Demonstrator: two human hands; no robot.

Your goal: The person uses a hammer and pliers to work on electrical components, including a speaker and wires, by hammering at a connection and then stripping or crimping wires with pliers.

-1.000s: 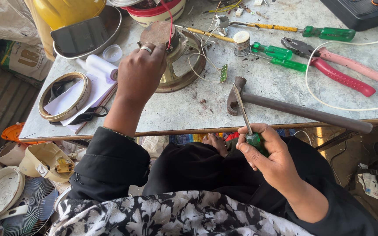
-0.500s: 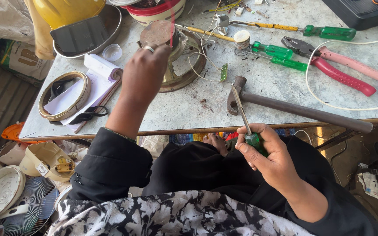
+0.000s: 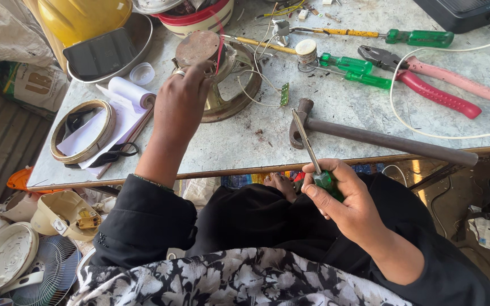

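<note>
Head view: left hand (image 3: pixel 180 105) rests curled on the rusty fan motor (image 3: pixel 214 73) on the surface (image 3: pixel 245 141), probably steadying it. Right hand (image 3: pixel 341 195) grips a green screwdriver (image 3: pixel 313 158) near the lap, blade toward the hammer (image 3: pixel 370 136).

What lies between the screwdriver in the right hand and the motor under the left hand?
The hammer lies across the table between the screwdriver in the right hand and the motor, which the left hand partly covers.

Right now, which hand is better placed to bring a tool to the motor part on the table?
Probably the right hand: it already grips the green-handled screwdriver, tip toward the table. The left hand is busy on the motor part.
</note>
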